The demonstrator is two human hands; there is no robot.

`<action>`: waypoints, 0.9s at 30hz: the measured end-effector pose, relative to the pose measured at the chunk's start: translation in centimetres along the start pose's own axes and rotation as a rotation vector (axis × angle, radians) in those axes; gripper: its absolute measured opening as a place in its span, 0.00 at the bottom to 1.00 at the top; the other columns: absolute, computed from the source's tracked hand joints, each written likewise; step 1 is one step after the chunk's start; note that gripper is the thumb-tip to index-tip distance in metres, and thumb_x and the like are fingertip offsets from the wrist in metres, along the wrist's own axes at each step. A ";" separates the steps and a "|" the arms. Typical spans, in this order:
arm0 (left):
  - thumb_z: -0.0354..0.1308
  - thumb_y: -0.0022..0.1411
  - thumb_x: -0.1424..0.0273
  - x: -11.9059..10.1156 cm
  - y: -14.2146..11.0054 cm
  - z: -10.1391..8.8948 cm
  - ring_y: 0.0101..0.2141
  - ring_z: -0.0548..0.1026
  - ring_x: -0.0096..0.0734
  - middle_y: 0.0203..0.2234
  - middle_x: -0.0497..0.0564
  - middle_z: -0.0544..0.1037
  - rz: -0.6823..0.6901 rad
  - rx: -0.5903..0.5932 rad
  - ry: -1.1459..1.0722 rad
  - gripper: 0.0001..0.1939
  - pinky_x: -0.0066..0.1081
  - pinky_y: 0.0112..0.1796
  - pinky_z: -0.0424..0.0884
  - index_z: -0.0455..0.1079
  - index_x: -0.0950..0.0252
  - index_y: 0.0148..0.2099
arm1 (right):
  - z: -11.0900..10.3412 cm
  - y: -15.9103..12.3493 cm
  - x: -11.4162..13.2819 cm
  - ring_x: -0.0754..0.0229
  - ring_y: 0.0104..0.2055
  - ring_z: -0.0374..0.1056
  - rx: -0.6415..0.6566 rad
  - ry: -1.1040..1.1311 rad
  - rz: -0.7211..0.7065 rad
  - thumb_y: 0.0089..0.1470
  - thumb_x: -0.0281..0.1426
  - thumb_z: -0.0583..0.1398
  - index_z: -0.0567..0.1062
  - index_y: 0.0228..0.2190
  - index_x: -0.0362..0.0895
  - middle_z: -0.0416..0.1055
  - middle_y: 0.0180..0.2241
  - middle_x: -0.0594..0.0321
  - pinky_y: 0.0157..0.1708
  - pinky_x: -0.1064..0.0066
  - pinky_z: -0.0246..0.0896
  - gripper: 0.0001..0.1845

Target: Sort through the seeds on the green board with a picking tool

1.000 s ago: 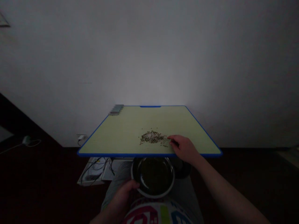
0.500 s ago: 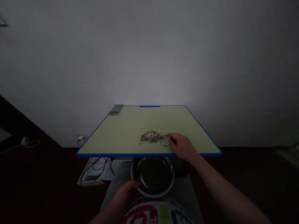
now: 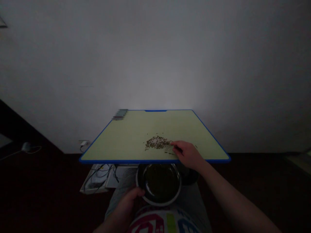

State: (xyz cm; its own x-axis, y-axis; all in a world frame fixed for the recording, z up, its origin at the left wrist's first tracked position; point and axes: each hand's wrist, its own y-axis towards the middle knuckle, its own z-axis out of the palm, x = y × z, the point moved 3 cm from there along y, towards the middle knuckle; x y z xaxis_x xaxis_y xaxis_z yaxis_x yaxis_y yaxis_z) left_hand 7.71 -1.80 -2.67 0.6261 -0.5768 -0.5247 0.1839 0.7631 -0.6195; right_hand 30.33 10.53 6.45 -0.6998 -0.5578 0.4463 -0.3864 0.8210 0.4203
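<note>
A loose pile of small brown beans (image 3: 159,145), mixed with white grains (image 3: 154,141), lies on the pale yellow tabletop (image 3: 136,126). At the pile's right edge is my right hand (image 3: 188,154), its fingers bent and their tips low at the beans; whatever they pinch is too small to make out. Blurred beans streak just in front of these fingers. In my lap, a round steel bowl (image 3: 179,191) with a dark inside sits under the table's near edge. My left hand (image 3: 132,195) grips its left rim with the thumb over the edge.
The table has a blue border (image 3: 155,161) and stands against a white wall (image 3: 155,64). A pixelated flat object (image 3: 120,114) lies at its far left corner. A second dark container (image 3: 190,176) is partly hidden behind the bowl. Cables lie in a white box (image 3: 96,181) at lower left.
My right hand has shifted slightly left and nearer to the pile, and a few beans at its right edge have moved. A small dark mark now shows right of the hand. The left hand and bowl stay put.
</note>
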 end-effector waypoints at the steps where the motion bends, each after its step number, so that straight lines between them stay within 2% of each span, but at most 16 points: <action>1: 0.59 0.44 0.81 -0.1 -0.1 0.1 0.36 0.81 0.52 0.32 0.59 0.84 -0.004 0.005 -0.008 0.23 0.44 0.40 0.75 0.74 0.70 0.46 | 0.1 0.0 0.1 0.55 0.42 0.72 -0.002 -0.001 -0.004 0.56 0.27 0.55 0.76 0.44 0.42 0.77 0.41 0.55 0.45 0.64 0.65 0.15; 4: 0.58 0.43 0.81 -0.2 -0.2 0.2 0.37 0.81 0.53 0.32 0.61 0.84 -0.039 0.014 -0.021 0.24 0.44 0.41 0.75 0.74 0.73 0.46 | 0.3 0.2 0.4 0.55 0.43 0.72 -0.009 -0.005 -0.009 0.56 0.27 0.54 0.76 0.44 0.42 0.77 0.42 0.55 0.45 0.63 0.65 0.15; 8: 0.58 0.43 0.82 -0.3 -0.2 -0.1 0.37 0.81 0.52 0.33 0.59 0.84 -0.060 0.007 -0.024 0.26 0.44 0.42 0.75 0.73 0.70 0.49 | 0.6 0.5 0.9 0.55 0.44 0.72 -0.014 -0.005 -0.007 0.55 0.27 0.55 0.76 0.44 0.42 0.77 0.43 0.54 0.46 0.62 0.65 0.16; 13: 0.59 0.45 0.80 0.0 0.0 -0.4 0.37 0.81 0.53 0.32 0.60 0.84 -0.031 0.003 0.002 0.22 0.45 0.41 0.75 0.74 0.73 0.45 | 0.9 0.7 1.3 0.55 0.46 0.71 -0.026 -0.041 -0.007 0.56 0.27 0.54 0.75 0.45 0.41 0.76 0.44 0.53 0.48 0.61 0.65 0.16; 20: 0.59 0.44 0.79 0.1 0.0 -0.3 0.36 0.81 0.54 0.31 0.61 0.84 -0.029 0.005 -0.010 0.20 0.46 0.39 0.76 0.75 0.72 0.44 | 0.4 0.1 -0.4 0.55 0.44 0.72 -0.116 -0.111 0.091 0.55 0.26 0.53 0.76 0.43 0.42 0.77 0.43 0.54 0.47 0.63 0.65 0.16; 27: 0.58 0.45 0.80 0.0 0.0 -0.1 0.37 0.81 0.52 0.29 0.59 0.84 -0.010 0.042 0.004 0.17 0.44 0.41 0.75 0.76 0.72 0.40 | -0.9 -0.2 -2.1 0.54 0.43 0.72 -0.122 -0.158 0.161 0.55 0.27 0.54 0.75 0.44 0.40 0.76 0.43 0.52 0.46 0.62 0.65 0.16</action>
State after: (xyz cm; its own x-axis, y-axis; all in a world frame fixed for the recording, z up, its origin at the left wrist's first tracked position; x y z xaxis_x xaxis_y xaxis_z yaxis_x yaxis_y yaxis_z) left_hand 7.61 -1.84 -2.76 0.6209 -0.5856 -0.5212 0.2220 0.7690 -0.5994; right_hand 32.39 11.40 6.12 -0.8350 -0.3878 0.3903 -0.1941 0.8714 0.4504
